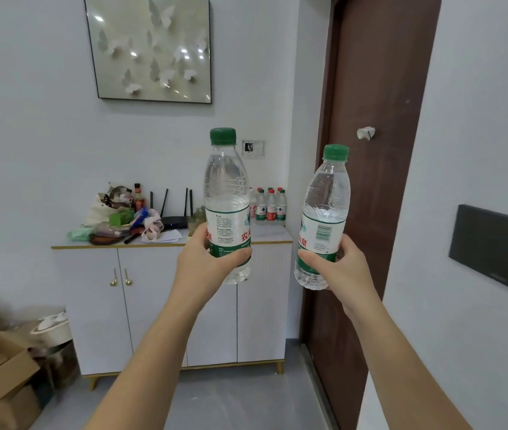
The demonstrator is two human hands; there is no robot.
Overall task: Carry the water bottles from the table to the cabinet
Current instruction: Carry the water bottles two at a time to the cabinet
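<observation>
Left hand (207, 252) wrapped around lower label of upright bottle (227, 209), frame centre. Right hand (338, 265) wrapped around second bottle (324, 218), centre right, tilted slightly right. Both green-capped, held in the air. Cabinet (153, 305) behind, centre; more bottles (269, 206) on its top at right, clutter at left.

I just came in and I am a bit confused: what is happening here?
A person carries two green-capped water bottles. The left hand grips the left bottle upright; the right hand grips the right bottle, slightly tilted. Both are in the air before a white cabinet, not yet set down. Several similar bottles already stand at the right end of its top, near a black router.
</observation>
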